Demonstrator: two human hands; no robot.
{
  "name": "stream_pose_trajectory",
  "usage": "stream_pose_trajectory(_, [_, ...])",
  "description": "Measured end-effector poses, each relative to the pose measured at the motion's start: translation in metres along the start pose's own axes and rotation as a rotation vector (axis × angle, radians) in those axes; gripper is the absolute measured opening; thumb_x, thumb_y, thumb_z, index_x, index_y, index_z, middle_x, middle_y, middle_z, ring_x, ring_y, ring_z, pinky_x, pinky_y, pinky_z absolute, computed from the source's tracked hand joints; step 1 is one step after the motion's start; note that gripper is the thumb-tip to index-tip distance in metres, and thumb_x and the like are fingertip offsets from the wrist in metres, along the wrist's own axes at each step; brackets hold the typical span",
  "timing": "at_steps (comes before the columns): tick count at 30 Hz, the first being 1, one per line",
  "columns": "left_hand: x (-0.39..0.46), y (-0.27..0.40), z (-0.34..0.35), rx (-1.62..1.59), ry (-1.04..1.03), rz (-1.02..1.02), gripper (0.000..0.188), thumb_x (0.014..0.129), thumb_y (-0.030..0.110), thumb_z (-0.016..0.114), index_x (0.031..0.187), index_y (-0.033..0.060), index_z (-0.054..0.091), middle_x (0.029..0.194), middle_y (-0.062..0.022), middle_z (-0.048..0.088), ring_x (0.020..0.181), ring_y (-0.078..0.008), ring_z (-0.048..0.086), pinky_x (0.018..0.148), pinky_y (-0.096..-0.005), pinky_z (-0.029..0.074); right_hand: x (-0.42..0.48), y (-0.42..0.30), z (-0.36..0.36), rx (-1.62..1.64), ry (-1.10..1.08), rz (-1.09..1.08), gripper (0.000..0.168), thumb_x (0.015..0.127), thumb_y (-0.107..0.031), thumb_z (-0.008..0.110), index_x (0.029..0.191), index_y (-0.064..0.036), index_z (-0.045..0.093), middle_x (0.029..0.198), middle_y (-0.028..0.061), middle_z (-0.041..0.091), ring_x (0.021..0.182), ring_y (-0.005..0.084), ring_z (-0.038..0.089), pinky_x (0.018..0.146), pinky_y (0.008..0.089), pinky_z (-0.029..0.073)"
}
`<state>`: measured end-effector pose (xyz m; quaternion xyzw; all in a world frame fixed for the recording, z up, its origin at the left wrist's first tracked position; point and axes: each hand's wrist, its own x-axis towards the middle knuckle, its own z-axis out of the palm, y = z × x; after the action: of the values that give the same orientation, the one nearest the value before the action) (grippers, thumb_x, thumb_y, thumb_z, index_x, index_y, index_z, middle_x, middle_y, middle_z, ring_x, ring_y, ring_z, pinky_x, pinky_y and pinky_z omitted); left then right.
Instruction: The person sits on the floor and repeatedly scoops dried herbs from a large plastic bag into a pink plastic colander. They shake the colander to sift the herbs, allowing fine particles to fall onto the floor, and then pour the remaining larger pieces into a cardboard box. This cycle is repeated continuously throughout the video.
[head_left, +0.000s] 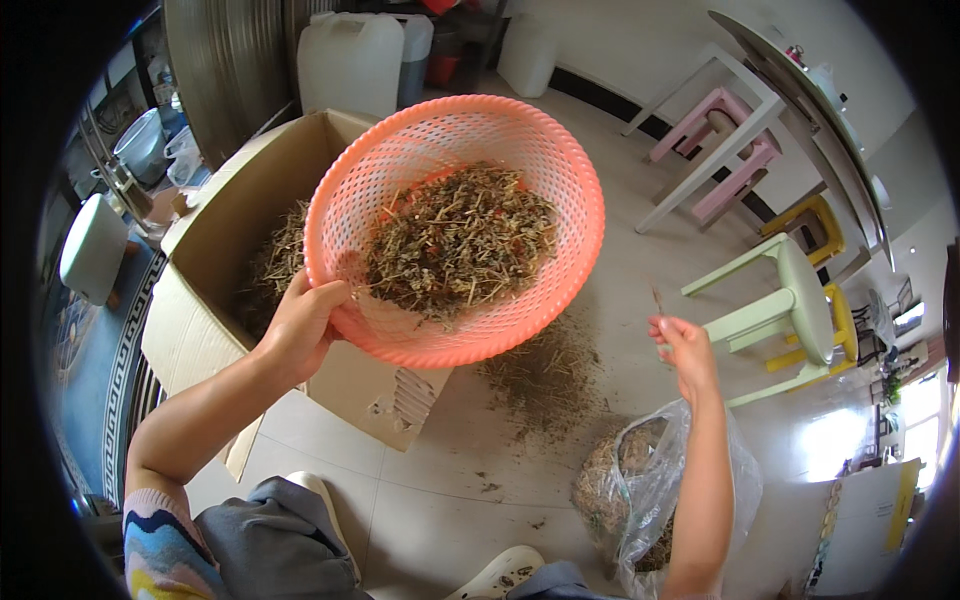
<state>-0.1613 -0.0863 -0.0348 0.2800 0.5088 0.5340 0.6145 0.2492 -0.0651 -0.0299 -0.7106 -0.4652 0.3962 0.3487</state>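
Observation:
My left hand (306, 326) grips the near left rim of an orange plastic mesh basket (450, 127), held in the air and tilted towards me. Inside lies a heap of dried, chopped plant material (465, 240), brown and straw-coloured. Right of the basket and apart from it, my right hand (688, 351) pinches a thin dry stalk (657, 297), which looks blurred. Behind and left of the basket stands an open cardboard box (232, 202). More dried stalks (281, 247) show in it; the basket hides part of the box.
Loose plant debris (547, 382) lies on the tiled floor below the basket. A clear plastic bag (652, 480) of dried plant matter sits under my right forearm. A pale green stool (806, 300) stands at right, white jerrycans (349, 64) at the back, a blue patterned mat (82, 405) at left.

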Motion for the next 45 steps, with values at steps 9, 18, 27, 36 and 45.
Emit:
stream_pose_trajectory(9, [0.03, 0.026, -0.047, -0.053, 0.028, 0.181, 0.035, 0.067, -0.005, 0.042, 0.101, -0.0016, 0.045, 0.08, -0.0073, 0.053, 0.063, -0.0138, 0.053, 0.054, -0.027, 0.047, 0.01, 0.084, -0.058, -0.604, 0.079, -0.149, 0.028, 0.074, -0.02, 0.057, 0.09, 0.004, 0.055, 0.08, 0.0142, 0.058, 0.075, 0.0179, 0.055, 0.07, 0.0275, 0.043])
stream_pose_trajectory(18, [0.028, 0.062, -0.135, 1.206, 0.532, 1.111, 0.058, 0.065, -0.005, 0.045, 0.121, 0.0071, 0.032, 0.11, -0.0148, 0.044, 0.093, -0.0284, 0.05, 0.074, -0.0337, 0.045, -0.046, 0.11, -0.142, -0.39, 0.326, -0.234, 0.017, 0.08, -0.012, 0.051, 0.088, 0.003, 0.053, 0.076, 0.003, 0.052, 0.071, 0.0082, 0.048, 0.066, 0.021, 0.039])
stream_pose_trajectory(27, [0.053, 0.065, -0.16, 1.811, 0.716, 1.323, 0.056, 0.07, 0.0, 0.046, 0.122, 0.0067, 0.029, 0.12, -0.0173, 0.036, 0.105, -0.0347, 0.04, 0.082, -0.0375, 0.04, -0.141, 0.151, -0.171, -0.388, 0.663, 0.02, 0.018, 0.081, -0.016, 0.048, 0.096, -0.005, 0.053, 0.072, -0.0019, 0.051, 0.064, 0.0044, 0.046, 0.053, 0.017, 0.036])
stream_pose_trajectory(36, [0.116, 0.048, -0.179, 1.631, 0.556, 1.152, 0.046, 0.073, 0.006, 0.047, 0.117, 0.0044, 0.034, 0.111, -0.0128, 0.041, 0.096, -0.0269, 0.044, 0.077, -0.0347, 0.041, -0.206, 0.244, -0.18, -0.204, 0.491, 0.522, 0.034, 0.074, -0.03, 0.057, 0.098, -0.007, 0.051, 0.079, 0.0028, 0.053, 0.065, 0.0085, 0.05, 0.049, 0.0226, 0.045])
stream_pose_trajectory(45, [0.098, 0.05, -0.1, 0.218, 0.13, 0.327, 0.035, 0.076, 0.009, 0.047, 0.11, 0.0009, 0.041, 0.101, -0.0076, 0.047, 0.088, -0.0173, 0.048, 0.074, -0.0293, 0.043, -0.166, 0.293, -0.112, -0.589, 0.258, 0.633, 0.103, 0.053, -0.043, 0.072, 0.13, -0.027, 0.007, 0.133, 0.0216, -0.002, 0.122, 0.0416, 0.002, 0.094, 0.0546, 0.018])
